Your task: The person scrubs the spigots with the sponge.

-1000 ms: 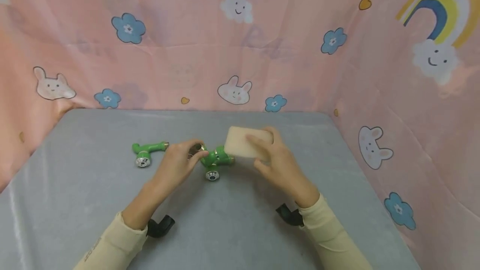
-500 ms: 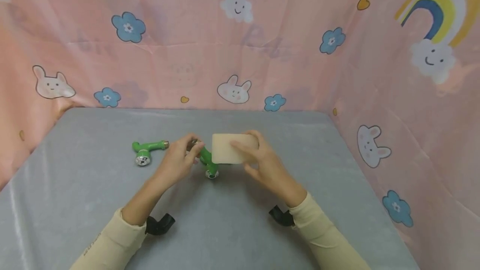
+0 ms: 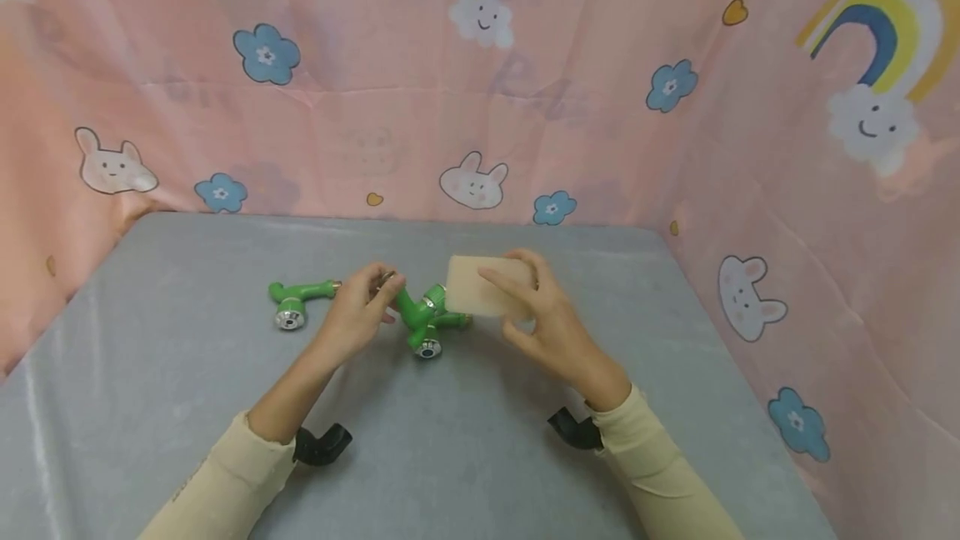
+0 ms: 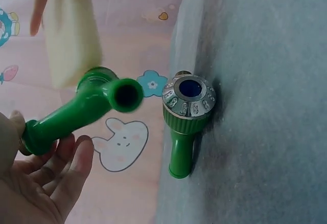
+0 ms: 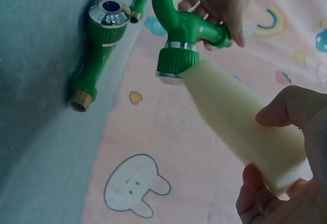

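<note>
My left hand point(image 3: 381, 294) pinches the inlet end of a green plastic faucet point(image 3: 414, 307) and holds it just above the grey table point(image 3: 187, 373). Its chrome-ringed end point(image 5: 176, 60) touches a beige sponge point(image 3: 476, 290), which my right hand point(image 3: 517, 294) grips between thumb and fingers. In the left wrist view the held faucet point(image 4: 76, 114) points its open spout at the camera, with the sponge point(image 4: 71, 35) behind it. A second green faucet point(image 3: 431, 340) lies on the table right below the held one.
A third green faucet point(image 3: 296, 302) with a chrome cap lies on the table left of my left hand. A pink curtain point(image 3: 600, 107) with rabbits, flowers and rainbows walls in the back and both sides. Black wrist mounts point(image 3: 322, 444) hang under both sleeves.
The sponge slid left across the held faucet, then back right to its chrome end. My left hand has kept its hold on the faucet and turned it a little.
</note>
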